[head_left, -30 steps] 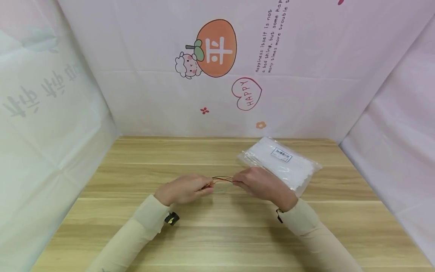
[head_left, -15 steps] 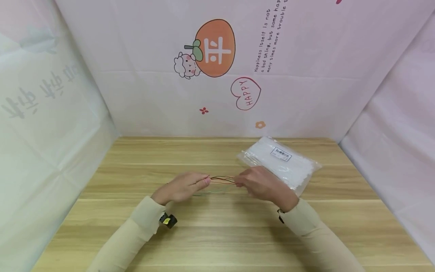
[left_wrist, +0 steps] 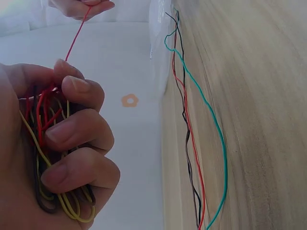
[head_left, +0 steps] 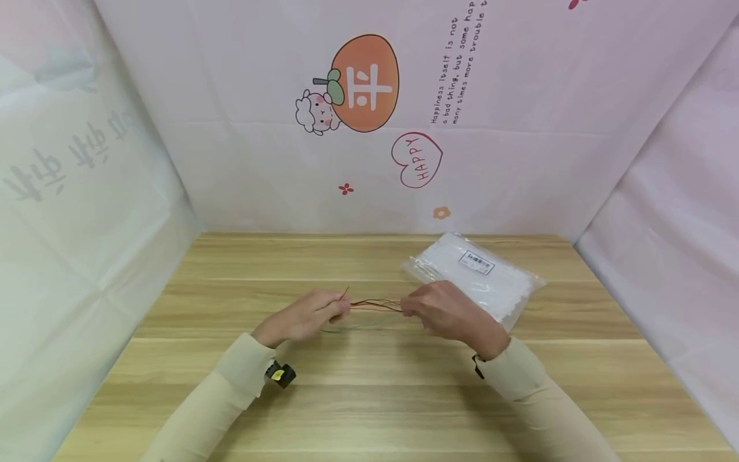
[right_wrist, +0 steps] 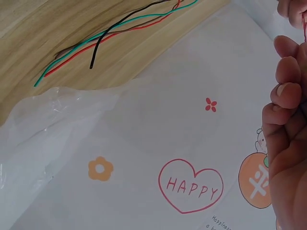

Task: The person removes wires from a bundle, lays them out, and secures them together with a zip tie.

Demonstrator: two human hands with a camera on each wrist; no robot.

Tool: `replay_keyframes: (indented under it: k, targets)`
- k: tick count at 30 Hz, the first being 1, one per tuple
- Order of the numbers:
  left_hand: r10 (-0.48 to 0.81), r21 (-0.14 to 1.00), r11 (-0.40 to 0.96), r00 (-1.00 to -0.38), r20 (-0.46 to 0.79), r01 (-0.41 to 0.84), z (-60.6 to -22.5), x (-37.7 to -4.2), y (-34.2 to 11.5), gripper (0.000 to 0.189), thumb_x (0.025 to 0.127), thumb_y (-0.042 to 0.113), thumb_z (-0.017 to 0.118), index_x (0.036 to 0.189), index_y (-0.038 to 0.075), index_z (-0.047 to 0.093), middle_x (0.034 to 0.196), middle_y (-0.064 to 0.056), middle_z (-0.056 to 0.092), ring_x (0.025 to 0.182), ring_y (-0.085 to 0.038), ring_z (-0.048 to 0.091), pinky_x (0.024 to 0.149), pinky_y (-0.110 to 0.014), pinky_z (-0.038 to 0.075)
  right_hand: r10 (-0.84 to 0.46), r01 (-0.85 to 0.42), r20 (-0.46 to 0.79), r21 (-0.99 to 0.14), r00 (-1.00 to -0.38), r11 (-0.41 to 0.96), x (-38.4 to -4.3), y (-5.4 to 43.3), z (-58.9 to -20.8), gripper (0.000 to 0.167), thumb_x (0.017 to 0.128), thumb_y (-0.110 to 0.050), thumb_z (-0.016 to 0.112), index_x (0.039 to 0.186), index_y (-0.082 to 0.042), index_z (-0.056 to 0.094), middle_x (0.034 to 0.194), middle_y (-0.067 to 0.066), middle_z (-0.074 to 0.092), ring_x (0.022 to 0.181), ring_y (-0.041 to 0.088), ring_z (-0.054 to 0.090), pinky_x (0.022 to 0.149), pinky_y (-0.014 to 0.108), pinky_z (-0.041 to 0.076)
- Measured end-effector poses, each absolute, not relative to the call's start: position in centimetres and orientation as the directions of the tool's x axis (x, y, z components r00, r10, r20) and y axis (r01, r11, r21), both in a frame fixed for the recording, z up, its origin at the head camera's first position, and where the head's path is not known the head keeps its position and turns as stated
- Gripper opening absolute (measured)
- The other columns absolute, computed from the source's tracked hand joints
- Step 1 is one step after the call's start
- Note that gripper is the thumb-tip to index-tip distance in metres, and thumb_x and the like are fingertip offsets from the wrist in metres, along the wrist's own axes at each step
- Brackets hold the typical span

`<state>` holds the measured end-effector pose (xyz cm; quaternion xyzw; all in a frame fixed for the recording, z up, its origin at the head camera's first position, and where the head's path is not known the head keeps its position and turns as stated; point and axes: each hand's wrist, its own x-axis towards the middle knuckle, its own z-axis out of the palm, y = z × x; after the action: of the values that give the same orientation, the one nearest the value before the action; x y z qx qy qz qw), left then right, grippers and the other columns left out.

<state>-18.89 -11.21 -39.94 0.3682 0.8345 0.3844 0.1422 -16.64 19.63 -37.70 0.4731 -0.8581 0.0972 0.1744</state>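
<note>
right hand [head_left: 447, 317] is partly cropped in its own wrist cam, but the left wrist view has it pinching a straight red wire [left_wrist: 76, 36]. left hand [head_left: 303, 316] is curled round a tangled red, black and yellow bundle [left_wrist: 40, 124], hidden from the head view. loose teal, red, brown and black wires [right_wrist: 103, 36] lie on the table [head_left: 369, 410], left of the plastic bag [head_left: 456, 260].

The bare left hand [head_left: 305, 316] has drawn farther from the bare right hand [head_left: 450, 316]; a thin red wire [head_left: 345, 293] now sticks up above the left one
</note>
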Motion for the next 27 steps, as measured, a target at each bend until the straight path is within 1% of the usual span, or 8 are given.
replay_keyframes:
  k: [3,7,10,12,15,19,23,27]
  targets:
    - [0.724,0.741,0.439,-0.689,0.044,0.508,-39.9,-19.0,-11.3,0.036,0.116,0.024,0.038,0.096,0.006,0.062,0.075,0.003,0.046,0.064,-0.008,0.037,0.065,-0.024,0.036,-0.774,-0.840,0.388,-0.003,-0.500,0.542,-16.6,19.8,-37.7,0.037,0.074,0.019,0.063,0.068,-0.017,0.055,0.062,-0.009,0.055,0.059,-0.001,0.034,0.052,0.014,0.032]
    - [0.788,0.684,0.418,-0.613,0.055,0.598,-40.2,-19.3,-11.1,0.026,0.115,0.024,0.045,0.102,0.009,0.062,0.082,0.004,0.051,0.069,-0.006,0.041,0.067,-0.024,0.038,-0.765,-0.828,0.375,-0.013,-0.524,0.561,-16.7,20.1,-37.7,0.037,0.070,0.020,0.056,0.067,-0.017,0.057,0.061,-0.009,0.054,0.058,-0.001,0.032,0.052,0.015,0.033]
    - [0.819,0.648,0.409,-0.572,0.050,0.643,-40.3,-19.5,-10.7,0.017,0.113,0.021,0.049,0.100,0.014,0.058,0.087,0.004,0.053,0.075,-0.007,0.044,0.071,-0.024,0.040,-0.764,-0.822,0.359,-0.017,-0.536,0.569,-16.7,20.1,-37.8,0.038,0.070,0.020,0.057,0.069,-0.017,0.061,0.064,-0.009,0.062,0.057,-0.001,0.038,0.053,0.015,0.039]
    - [0.817,0.622,0.434,-0.576,0.035,0.652,-40.3,-19.5,-10.5,0.016,0.113,0.020,0.051,0.100,0.014,0.058,0.088,0.004,0.053,0.077,-0.008,0.046,0.072,-0.025,0.042,-0.764,-0.820,0.355,-0.014,-0.539,0.572,-16.7,20.0,-37.8,0.038,0.070,0.021,0.059,0.070,-0.017,0.062,0.066,-0.008,0.065,0.056,-0.001,0.041,0.053,0.015,0.041]
    - [0.812,0.553,0.474,-0.583,0.026,0.685,-40.5,-19.6,-10.0,0.019,0.113,0.020,0.049,0.100,0.015,0.061,0.091,0.005,0.059,0.080,-0.007,0.049,0.075,-0.026,0.044,-0.771,-0.822,0.348,0.003,-0.533,0.569,-16.5,19.6,-37.7,0.037,0.073,0.019,0.066,0.068,-0.018,0.060,0.067,-0.008,0.067,0.056,-0.001,0.040,0.052,0.015,0.039]
    - [0.811,0.487,0.502,-0.584,0.021,0.715,-40.7,-19.7,-9.5,0.023,0.113,0.018,0.049,0.096,0.014,0.062,0.086,0.006,0.057,0.077,-0.007,0.048,0.074,-0.027,0.044,-0.792,-0.836,0.337,0.024,-0.509,0.548,-16.2,18.8,-37.5,0.035,0.079,0.012,0.073,0.069,-0.018,0.060,0.069,-0.009,0.069,0.057,-0.001,0.037,0.050,0.014,0.036]
    - [0.775,0.493,0.550,-0.632,-0.001,0.674,-40.9,-19.8,-9.6,0.025,0.113,0.017,0.049,0.091,0.013,0.059,0.077,0.006,0.048,0.070,-0.007,0.043,0.070,-0.027,0.042,-0.794,-0.834,0.320,0.021,-0.517,0.551,-16.1,18.8,-37.4,0.033,0.078,0.013,0.073,0.072,-0.018,0.064,0.072,-0.007,0.073,0.057,-0.001,0.045,0.051,0.015,0.041]
    - [0.739,0.504,0.595,-0.672,-0.037,0.626,-40.7,-19.8,-10.2,0.022,0.113,0.016,0.051,0.095,0.012,0.063,0.075,0.007,0.050,0.066,-0.006,0.044,0.066,-0.026,0.043,-0.779,-0.818,0.307,0.001,-0.547,0.575,-16.2,19.4,-37.5,0.033,0.079,0.014,0.071,0.071,-0.017,0.063,0.070,-0.007,0.071,0.057,-0.001,0.046,0.053,0.016,0.044]
